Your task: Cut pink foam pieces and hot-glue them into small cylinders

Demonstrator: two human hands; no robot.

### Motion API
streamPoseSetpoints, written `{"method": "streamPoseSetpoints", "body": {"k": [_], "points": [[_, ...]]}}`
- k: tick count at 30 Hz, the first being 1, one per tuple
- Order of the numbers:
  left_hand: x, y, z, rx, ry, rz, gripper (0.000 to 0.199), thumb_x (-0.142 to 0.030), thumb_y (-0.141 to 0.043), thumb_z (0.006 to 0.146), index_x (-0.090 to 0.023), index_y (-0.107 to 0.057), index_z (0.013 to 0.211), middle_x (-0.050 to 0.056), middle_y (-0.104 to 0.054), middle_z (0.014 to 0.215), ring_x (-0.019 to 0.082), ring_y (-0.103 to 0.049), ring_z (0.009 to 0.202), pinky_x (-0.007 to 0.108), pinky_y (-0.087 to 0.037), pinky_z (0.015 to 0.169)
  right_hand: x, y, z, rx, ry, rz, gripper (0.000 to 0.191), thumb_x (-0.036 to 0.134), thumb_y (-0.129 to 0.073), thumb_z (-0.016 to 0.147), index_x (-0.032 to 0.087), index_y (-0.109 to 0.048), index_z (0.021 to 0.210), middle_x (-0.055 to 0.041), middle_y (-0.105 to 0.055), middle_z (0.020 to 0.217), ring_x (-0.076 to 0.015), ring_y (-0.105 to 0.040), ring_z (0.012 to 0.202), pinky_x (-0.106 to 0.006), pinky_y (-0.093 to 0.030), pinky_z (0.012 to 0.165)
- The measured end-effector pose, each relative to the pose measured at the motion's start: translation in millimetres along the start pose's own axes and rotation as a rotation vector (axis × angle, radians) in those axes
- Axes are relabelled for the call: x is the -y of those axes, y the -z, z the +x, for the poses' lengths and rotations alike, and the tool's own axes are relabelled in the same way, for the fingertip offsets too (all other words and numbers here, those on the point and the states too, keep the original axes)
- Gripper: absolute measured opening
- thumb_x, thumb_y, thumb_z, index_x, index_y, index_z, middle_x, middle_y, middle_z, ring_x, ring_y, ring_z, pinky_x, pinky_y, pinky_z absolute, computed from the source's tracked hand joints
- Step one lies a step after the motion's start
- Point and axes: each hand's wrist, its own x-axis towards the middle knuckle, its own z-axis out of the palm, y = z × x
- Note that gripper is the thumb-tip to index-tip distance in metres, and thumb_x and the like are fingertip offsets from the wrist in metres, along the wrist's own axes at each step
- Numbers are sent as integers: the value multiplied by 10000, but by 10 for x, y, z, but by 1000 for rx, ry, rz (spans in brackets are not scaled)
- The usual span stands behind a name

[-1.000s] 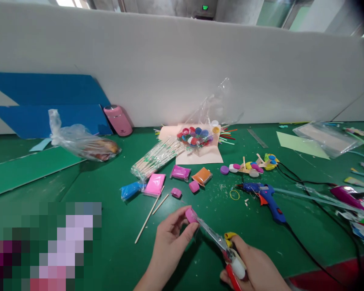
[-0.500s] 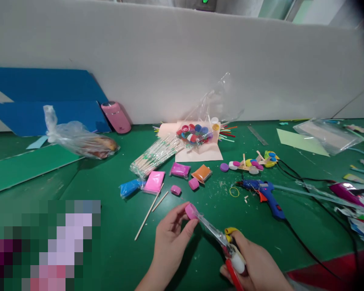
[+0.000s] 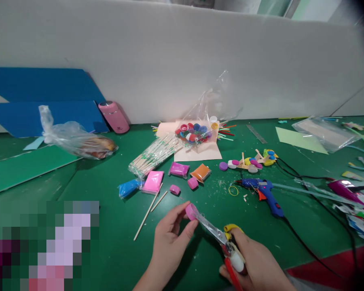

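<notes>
A pink bottle cap (image 3: 191, 211) is pinched between the thumb and fingers of my left hand (image 3: 174, 236), above the green table. My right hand (image 3: 256, 260) grips scissors (image 3: 220, 234) with red and yellow handles. The tips of the blades meet the near rim of the cap; whether they cut into it I cannot tell. A white oval piece (image 3: 237, 262) shows at the handles, partly covered by my fingers. Just beyond my left hand lie two more pink caps, one nearer (image 3: 175, 189) and another (image 3: 193, 183) against an orange clay packet (image 3: 201, 173).
A blue glue gun (image 3: 265, 192) with a trailing cord lies to the right, near a figure of caps and sticks (image 3: 251, 162). Clay packets, loose wooden sticks (image 3: 145, 218), bagged sticks (image 3: 154, 155) and a bag of caps (image 3: 197, 133) lie ahead. A pink bottle (image 3: 114, 117) leans at the back.
The scissor handles have spread slightly apart, while the blade tips stay at the pink cap. My left hand keeps its hold. The whole view has shifted slightly.
</notes>
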Motion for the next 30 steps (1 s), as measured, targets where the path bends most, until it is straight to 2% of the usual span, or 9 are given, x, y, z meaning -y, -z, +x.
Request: {"method": "streamPoseSetpoints", "body": {"k": [9, 21, 30], "points": [[-93, 2, 29, -4, 146, -87, 280, -169, -656, 634, -161, -614, 911, 23, -669, 819, 134, -611, 745, 207, -499, 692, 38, 59, -9, 29, -28, 33, 308, 304, -612, 576, 230, -394, 781, 29, -582, 631, -144, -509, 508, -197, -316, 446], [-71, 23, 43, 47, 141, -65, 288, -192, -608, 700, -157, -572, 984, -4, -658, 716, 110, -606, 679, 183, -489, 654, 56, 101, -7, 3, -25, 37, 280, 275, -617, 579, 228, -408, 760, 26, -575, 648, -137, -505, 510, -192, -311, 440], [-121, -27, 26, 2, 161, -78, 266, -201, -641, 655, -145, -603, 912, 13, -674, 706, 134, -624, 642, 207, -501, 610, 68, 92, 14, 18, 13, 86, 233, 261, -571, 596, 224, -397, 746, 37, -551, 595, -124, -482, 468, -183, -283, 408]]}}
